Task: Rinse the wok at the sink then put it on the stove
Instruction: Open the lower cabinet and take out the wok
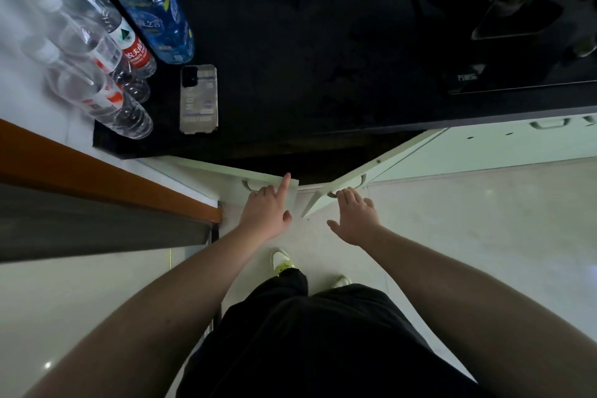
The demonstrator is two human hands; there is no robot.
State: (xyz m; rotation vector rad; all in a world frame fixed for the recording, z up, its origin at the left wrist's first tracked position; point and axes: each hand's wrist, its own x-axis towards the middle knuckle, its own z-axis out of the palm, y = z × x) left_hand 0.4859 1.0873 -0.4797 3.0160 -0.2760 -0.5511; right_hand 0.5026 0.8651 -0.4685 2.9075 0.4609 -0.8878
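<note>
No wok and no sink are in view. A black glass stove top (517, 42) lies at the far right of the dark countertop (307, 58). Below the counter, two white cabinet doors stand partly swung out towards me. My left hand (266, 210) grips the left cabinet door (223, 171) at its handle, with the index finger stretched along the door's edge. My right hand (353, 216) has its fingertips hooked on the handle of the right cabinet door (381, 161), thumb spread aside. The cabinet's inside is dark and I cannot make out its contents.
Several plastic water bottles (97, 52) and a blue bottle (155, 10) stand at the counter's left end beside a phone (198, 98). A wood-edged surface (97, 171) juts out on the left. My legs and shoes (281, 260) stand on a pale tiled floor.
</note>
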